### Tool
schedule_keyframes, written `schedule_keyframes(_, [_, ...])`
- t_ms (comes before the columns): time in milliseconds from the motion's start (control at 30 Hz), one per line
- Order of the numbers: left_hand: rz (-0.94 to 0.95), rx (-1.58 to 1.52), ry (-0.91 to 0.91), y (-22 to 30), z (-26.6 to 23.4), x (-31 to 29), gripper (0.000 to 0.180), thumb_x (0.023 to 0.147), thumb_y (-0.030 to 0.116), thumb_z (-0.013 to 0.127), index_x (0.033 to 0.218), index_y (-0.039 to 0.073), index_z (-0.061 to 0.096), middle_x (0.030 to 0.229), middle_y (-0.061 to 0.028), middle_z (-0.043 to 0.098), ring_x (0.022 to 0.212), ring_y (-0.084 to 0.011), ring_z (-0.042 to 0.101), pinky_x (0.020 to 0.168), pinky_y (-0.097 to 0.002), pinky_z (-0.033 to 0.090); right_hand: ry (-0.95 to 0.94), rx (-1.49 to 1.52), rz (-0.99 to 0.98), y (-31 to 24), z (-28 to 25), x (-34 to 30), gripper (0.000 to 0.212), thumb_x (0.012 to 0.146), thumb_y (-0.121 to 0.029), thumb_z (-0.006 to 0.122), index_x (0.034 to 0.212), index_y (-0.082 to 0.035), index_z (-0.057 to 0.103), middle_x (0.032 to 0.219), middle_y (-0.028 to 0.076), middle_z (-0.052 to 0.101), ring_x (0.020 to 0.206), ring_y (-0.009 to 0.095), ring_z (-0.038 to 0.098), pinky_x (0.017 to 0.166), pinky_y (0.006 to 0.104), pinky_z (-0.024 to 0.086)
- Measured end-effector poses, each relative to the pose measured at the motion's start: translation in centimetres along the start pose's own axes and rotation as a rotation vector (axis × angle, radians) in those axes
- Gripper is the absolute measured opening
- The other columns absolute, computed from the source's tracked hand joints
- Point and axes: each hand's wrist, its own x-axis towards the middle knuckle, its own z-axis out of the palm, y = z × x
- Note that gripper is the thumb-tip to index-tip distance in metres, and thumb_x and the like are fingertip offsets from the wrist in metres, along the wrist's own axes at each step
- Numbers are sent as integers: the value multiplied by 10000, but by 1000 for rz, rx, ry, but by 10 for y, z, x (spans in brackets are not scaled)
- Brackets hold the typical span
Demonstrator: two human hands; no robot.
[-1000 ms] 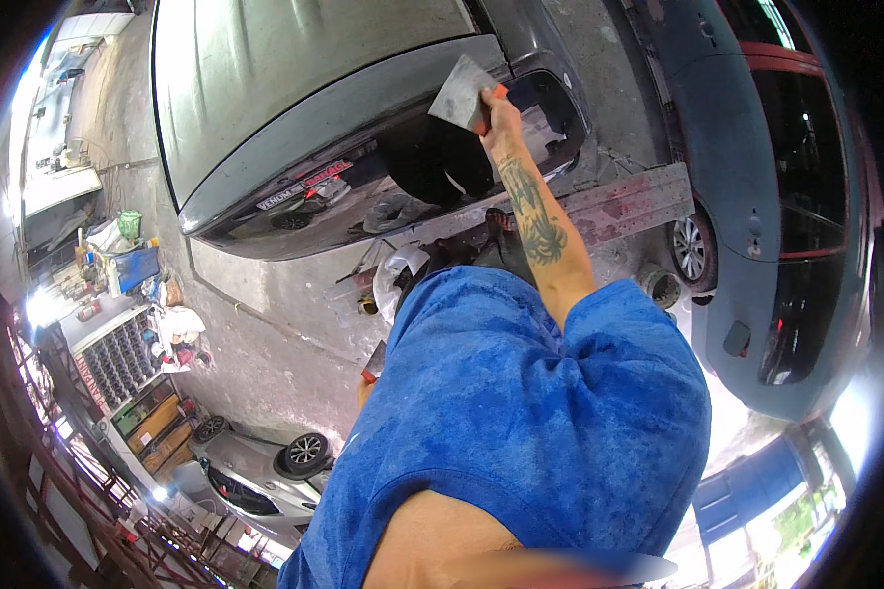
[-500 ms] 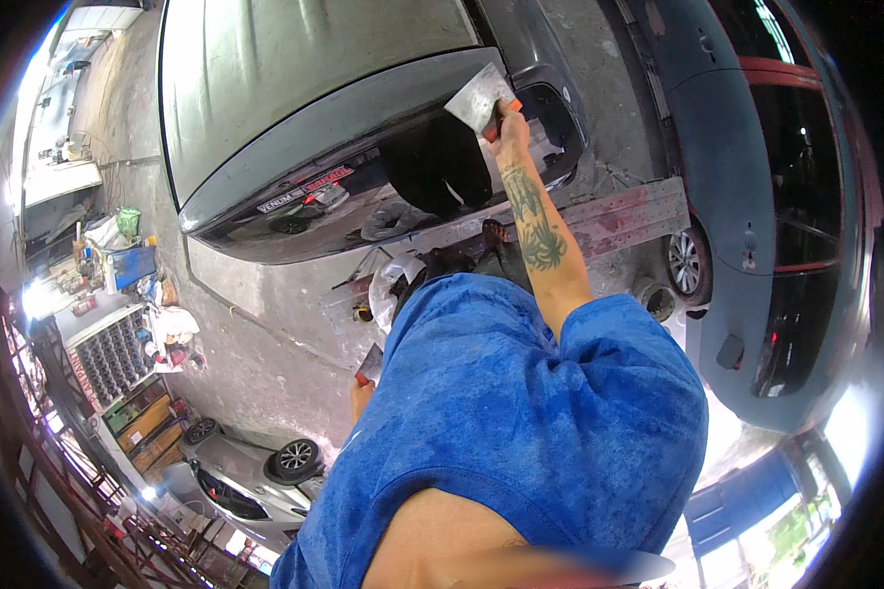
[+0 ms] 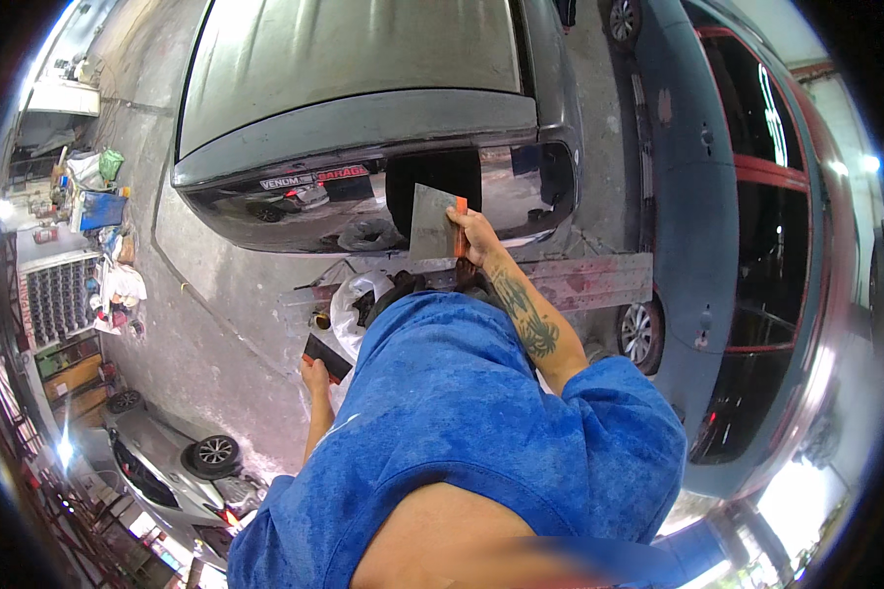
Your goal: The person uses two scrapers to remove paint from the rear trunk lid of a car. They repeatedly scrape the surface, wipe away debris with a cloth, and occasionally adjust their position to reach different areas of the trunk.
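Note:
My right hand (image 3: 477, 236) grips a wide putty spreader (image 3: 430, 221) by its orange edge, the fingers folded over it. Its flat grey blade stands out in front of the dark window of a grey vehicle (image 3: 344, 123) ahead of me; whether it touches the glass I cannot tell. Lower on the left, beside my body, my left hand (image 3: 316, 377) holds a second putty spreader (image 3: 330, 355) with a dark blade and an orange edge. Window reflections include my dark outline.
Below the vehicle runs a long metal plank (image 3: 589, 280) with reddish stains. A white plastic bag (image 3: 346, 312) sits by my legs. On the right stands a blue-grey car (image 3: 692, 196) with red window trim. A silver car (image 3: 162, 452) and a cluttered rack (image 3: 61, 299) are at left.
My right hand has drawn the spreader back from the window's upper right, down and toward me. My left hand and its spreader now show more fully. The view has turned slightly.

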Motion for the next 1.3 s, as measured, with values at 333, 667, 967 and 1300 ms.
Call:
schedule_keyframes(333, [297, 7, 150, 32, 0, 57, 182, 773, 142, 480, 888, 31, 568, 693, -63, 571, 550, -168, 522, 524, -338, 437, 412, 60, -627, -77, -38, 30, 338, 832, -226, 737, 1057, -16, 596, 932, 56, 642, 808, 177, 628, 692, 317, 517])
schedule_keyframes(667, [-342, -64, -168, -52, -28, 5, 220, 736, 82, 476, 939, 99, 560, 613, -34, 486, 455, -186, 504, 382, -362, 405, 276, -531, -346, -121, -64, 68, 225, 849, -179, 692, 1011, -45, 611, 875, 28, 635, 740, 137, 602, 672, 305, 496])
schedule_keyframes(967, [-410, -4, -248, -148, -70, -37, 211, 789, 21, 506, 980, 77, 574, 649, -24, 504, 498, -147, 501, 426, -326, 395, 646, -79, -835, -213, -54, 20, 287, 833, -142, 714, 1046, -28, 559, 887, 71, 612, 712, 181, 617, 577, 311, 507])
schedule_keyframes(1300, [-150, 113, -69, -50, -90, -46, 234, 836, -28, 536, 1051, 49, 586, 737, -13, 541, 613, -103, 513, 528, -264, 402, 898, -1078, -1316, -301, -45, 113, 313, 718, -168, 696, 918, -8, 516, 831, 199, 642, 780, 395, 639, 697, 440, 508])
